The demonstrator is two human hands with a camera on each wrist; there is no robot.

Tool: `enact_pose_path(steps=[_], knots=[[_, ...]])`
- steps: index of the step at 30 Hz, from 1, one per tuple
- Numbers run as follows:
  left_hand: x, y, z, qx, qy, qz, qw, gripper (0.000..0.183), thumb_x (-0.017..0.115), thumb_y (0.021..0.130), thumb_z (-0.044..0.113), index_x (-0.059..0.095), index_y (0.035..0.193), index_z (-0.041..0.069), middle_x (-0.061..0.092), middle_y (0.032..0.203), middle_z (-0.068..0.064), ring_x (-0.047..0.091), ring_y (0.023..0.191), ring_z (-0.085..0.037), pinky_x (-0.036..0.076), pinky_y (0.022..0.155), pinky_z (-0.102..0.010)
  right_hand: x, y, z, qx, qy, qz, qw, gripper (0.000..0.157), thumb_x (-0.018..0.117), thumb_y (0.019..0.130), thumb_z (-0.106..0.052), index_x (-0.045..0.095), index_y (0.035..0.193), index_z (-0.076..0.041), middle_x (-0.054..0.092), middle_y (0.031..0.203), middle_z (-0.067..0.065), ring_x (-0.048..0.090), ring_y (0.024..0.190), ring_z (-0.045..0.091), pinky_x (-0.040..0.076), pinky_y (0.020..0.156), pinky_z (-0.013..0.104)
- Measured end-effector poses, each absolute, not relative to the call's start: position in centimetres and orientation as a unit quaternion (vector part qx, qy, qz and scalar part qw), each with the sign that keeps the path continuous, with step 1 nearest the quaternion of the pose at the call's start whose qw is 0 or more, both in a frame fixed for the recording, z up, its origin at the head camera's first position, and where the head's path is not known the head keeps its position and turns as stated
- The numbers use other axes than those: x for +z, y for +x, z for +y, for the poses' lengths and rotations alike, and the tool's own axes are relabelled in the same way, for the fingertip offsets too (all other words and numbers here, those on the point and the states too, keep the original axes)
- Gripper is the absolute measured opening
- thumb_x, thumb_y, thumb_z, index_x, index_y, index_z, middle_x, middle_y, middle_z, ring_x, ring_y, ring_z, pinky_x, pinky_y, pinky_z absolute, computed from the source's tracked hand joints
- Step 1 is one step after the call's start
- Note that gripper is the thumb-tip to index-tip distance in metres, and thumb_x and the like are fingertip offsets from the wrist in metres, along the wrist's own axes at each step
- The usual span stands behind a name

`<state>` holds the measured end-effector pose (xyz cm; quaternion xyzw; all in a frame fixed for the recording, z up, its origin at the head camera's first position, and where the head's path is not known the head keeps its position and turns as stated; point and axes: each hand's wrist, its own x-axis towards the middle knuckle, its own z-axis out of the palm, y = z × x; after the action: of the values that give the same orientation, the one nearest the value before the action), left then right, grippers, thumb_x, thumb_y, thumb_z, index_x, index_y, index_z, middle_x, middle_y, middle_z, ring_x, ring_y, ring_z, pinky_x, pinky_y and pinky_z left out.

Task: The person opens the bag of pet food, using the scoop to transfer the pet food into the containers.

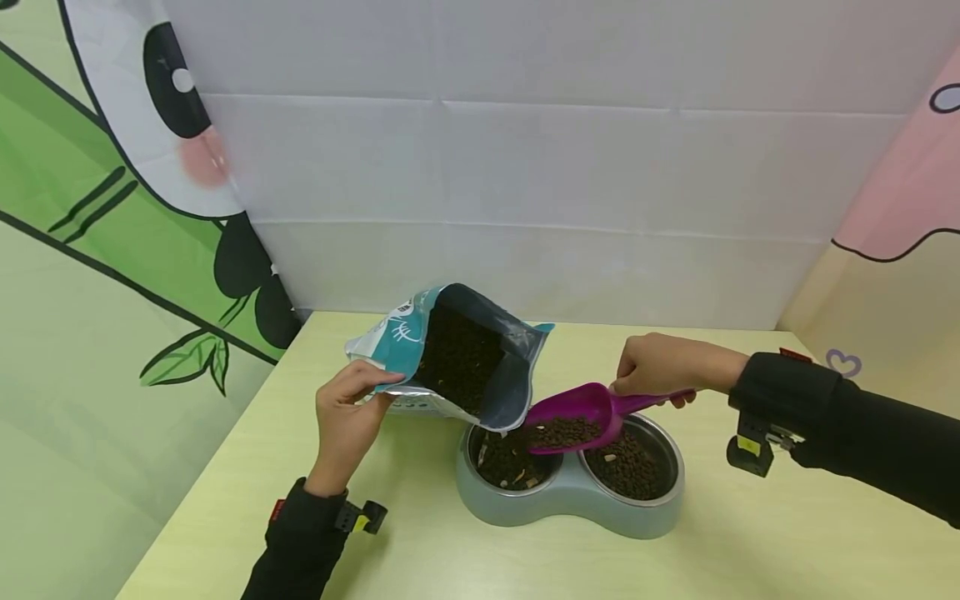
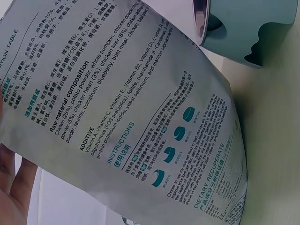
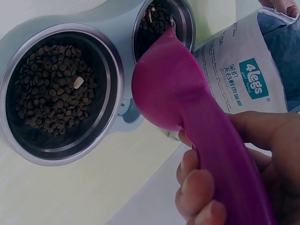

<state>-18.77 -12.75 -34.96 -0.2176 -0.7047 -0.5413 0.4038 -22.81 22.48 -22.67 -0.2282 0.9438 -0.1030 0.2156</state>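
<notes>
My left hand [image 1: 351,417] pinches the edge of an open pet food bag [image 1: 408,333], which leans over with its mouth toward the right. Dark kibble [image 1: 459,358] lies inside it. My right hand [image 1: 652,367] grips the handle of a purple scoop [image 1: 592,404] loaded with brown kibble. The scoop hangs above the double pet bowl [image 1: 570,508], its front near the bag's lower lip. Both steel bowls hold kibble; in the right wrist view one bowl's kibble [image 3: 56,89] shows a pale piece among it. Printed text covers the bag's back [image 2: 131,108] in the left wrist view.
The bowl stand rests on a pale yellow table [image 1: 420,550]. A white cloth wall [image 1: 525,183] rises behind the table's back edge. Cartoon-printed panels, one green and white [image 1: 112,275], one pink [image 1: 907,183], stand at the left and right.
</notes>
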Motion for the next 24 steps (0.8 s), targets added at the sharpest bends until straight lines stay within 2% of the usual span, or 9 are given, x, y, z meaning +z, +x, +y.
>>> enact_pose_path(steps=[2,4,7,10,13,16,21,24], knots=[[-34.4,-18.3,-12.5,-0.543,-0.224,-0.701,0.405,0.004,0.065,0.082,-0.012,0.068,0.082,-0.014,0.061,0.077,-0.019,0.056,0.078,-0.003,0.05,0.077,-0.015,-22.7,-22.8,22.5,-0.104,-0.227,0.944,0.217,0.021,0.06,0.093,-0.026,0.071,0.077,-0.017,0.046,0.054,-0.004,0.039,0.038,0.008,0.034,0.037,0.019],[-34.1,-18.0,-12.4,-0.542,-0.228,-0.7,0.406,0.007,0.066,0.084,-0.007,0.068,0.082,-0.014,0.061,0.076,-0.019,0.056,0.079,-0.003,0.05,0.077,-0.015,-22.8,-22.8,22.6,-0.107,-0.228,0.943,0.218,0.021,0.06,0.093,-0.027,0.072,0.078,-0.017,0.047,0.054,-0.003,0.039,0.038,0.008,0.034,0.037,0.019],[-34.5,-18.4,-12.6,-0.542,-0.222,-0.703,0.403,0.005,0.065,0.08,-0.016,0.068,0.082,-0.014,0.061,0.076,-0.018,0.056,0.078,-0.004,0.05,0.077,-0.015,-23.0,-22.9,22.8,-0.118,-0.232,0.94,0.22,0.021,0.059,0.094,-0.028,0.073,0.081,-0.018,0.049,0.055,-0.003,0.04,0.038,0.008,0.035,0.037,0.019],[-35.0,-18.8,-12.9,-0.541,-0.215,-0.708,0.4,0.016,0.063,0.073,-0.025,0.069,0.082,-0.013,0.061,0.076,-0.019,0.056,0.078,-0.004,0.05,0.076,-0.015,-23.3,-23.0,23.2,-0.133,-0.236,0.937,0.22,0.021,0.059,0.094,-0.028,0.073,0.082,-0.019,0.05,0.055,-0.003,0.04,0.038,0.009,0.035,0.037,0.02],[-35.0,-18.8,-13.0,-0.548,-0.22,-0.7,0.401,0.004,0.066,0.082,-0.012,0.069,0.083,-0.013,0.061,0.077,-0.018,0.056,0.079,-0.003,0.05,0.077,-0.015,-23.6,-23.0,23.7,-0.151,-0.238,0.934,0.218,0.02,0.058,0.094,-0.027,0.075,0.086,-0.019,0.055,0.058,-0.002,0.041,0.038,0.009,0.035,0.037,0.021],[-34.9,-18.8,-12.9,-0.551,-0.224,-0.697,0.401,0.012,0.067,0.086,-0.002,0.069,0.084,-0.013,0.062,0.078,-0.018,0.056,0.079,-0.004,0.05,0.078,-0.015,-23.8,-23.0,24.3,-0.172,-0.238,0.931,0.218,0.02,0.058,0.094,-0.026,0.075,0.089,-0.018,0.057,0.059,-0.001,0.043,0.038,0.01,0.036,0.037,0.021],[-34.4,-18.5,-12.6,-0.551,-0.227,-0.698,0.397,0.01,0.066,0.085,-0.005,0.068,0.083,-0.015,0.061,0.077,-0.018,0.055,0.079,-0.004,0.049,0.078,-0.015,-24.2,-22.9,25.8,-0.206,-0.232,0.923,0.226,0.021,0.058,0.094,-0.027,0.073,0.085,-0.017,0.053,0.056,-0.001,0.043,0.039,0.01,0.036,0.038,0.021],[-34.1,-18.3,-12.5,-0.551,-0.228,-0.698,0.397,0.018,0.067,0.087,0.003,0.068,0.084,-0.015,0.062,0.078,-0.018,0.055,0.079,-0.004,0.049,0.078,-0.014,-24.3,-22.9,26.8,-0.219,-0.228,0.922,0.224,0.021,0.058,0.094,-0.028,0.073,0.086,-0.016,0.053,0.057,0.0,0.043,0.041,0.011,0.035,0.038,0.021]])
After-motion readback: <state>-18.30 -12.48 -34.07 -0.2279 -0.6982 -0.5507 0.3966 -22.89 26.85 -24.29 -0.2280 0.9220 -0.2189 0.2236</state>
